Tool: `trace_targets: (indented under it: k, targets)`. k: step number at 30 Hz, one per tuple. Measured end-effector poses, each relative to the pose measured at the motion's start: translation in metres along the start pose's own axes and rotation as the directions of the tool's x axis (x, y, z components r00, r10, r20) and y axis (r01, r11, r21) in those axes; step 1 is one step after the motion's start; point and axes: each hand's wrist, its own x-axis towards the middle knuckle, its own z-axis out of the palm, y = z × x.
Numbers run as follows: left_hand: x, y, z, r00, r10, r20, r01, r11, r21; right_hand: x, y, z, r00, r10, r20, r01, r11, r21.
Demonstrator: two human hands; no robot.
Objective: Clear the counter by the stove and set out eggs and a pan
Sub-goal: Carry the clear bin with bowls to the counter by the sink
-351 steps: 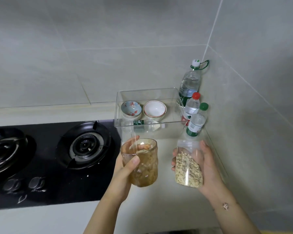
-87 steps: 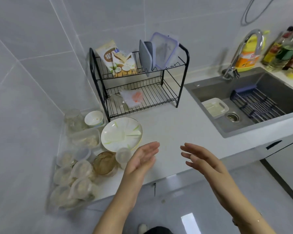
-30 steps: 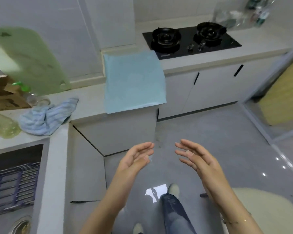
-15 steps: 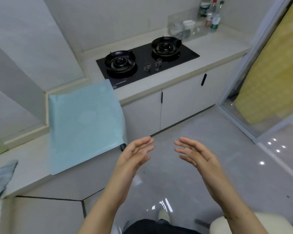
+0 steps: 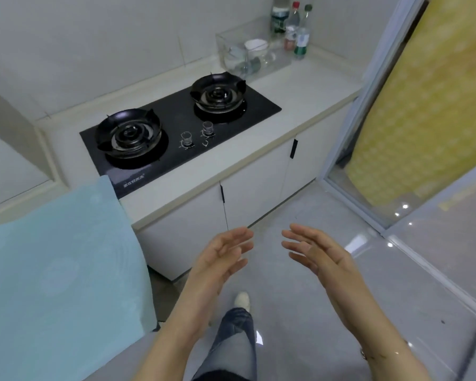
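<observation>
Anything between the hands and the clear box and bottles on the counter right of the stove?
Nothing visible. Left hand and right hand are empty over open floor; the counter before the clear box and bottles is bare.

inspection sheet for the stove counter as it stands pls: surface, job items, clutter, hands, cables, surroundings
Surface: pale counter with a black two-burner stove set in it; both burners bare.
Job's things: no eggs or pan seen.
Clutter: clear box right of the stove, a white bowl and other small items inside; three bottles in the corner behind it.
Hands: left hand and right hand open, holding nothing, raised over the floor in front of the cabinets.
Cables: nothing seen.
Surroundings: light blue cover on a unit at left; white cabinet doors; glass door with yellow curtain at right.
</observation>
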Motion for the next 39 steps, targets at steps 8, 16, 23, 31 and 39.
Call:
trace_targets:
  k: [8, 16, 23, 31, 39]
  targets:
    - [0.155, 0.058, -0.001, 0.996, 0.018, 0.089, -0.018, 1.000, 0.003, 0.148, -0.061, -0.002, 0.998, -0.031, -0.055, 0.032, 0.999, 0.018]
    - [0.282, 0.095, 0.037, 0.990, 0.031, 0.140, -0.037, 0.999, 0.038, 0.253, -0.093, -0.047, 0.991, -0.040, -0.126, 0.047, 0.997, 0.059]
    - [0.391, 0.103, 0.106, 0.995, 0.004, 0.100, -0.007, 0.999, 0.032, 0.362, -0.126, -0.123, 0.995, -0.045, -0.094, 0.050, 0.997, 0.051]
    - [0.498, 0.136, 0.187, 0.999, 0.021, 0.027, -0.020, 0.999, -0.033, 0.473, -0.171, -0.198, 0.999, -0.040, 0.003, 0.040, 0.998, 0.042]
    - [0.606, 0.158, 0.194, 0.999, 0.034, -0.012, -0.035, 0.998, -0.061, 0.582, -0.203, -0.213, 0.999, -0.033, 0.002, 0.033, 0.999, -0.004]
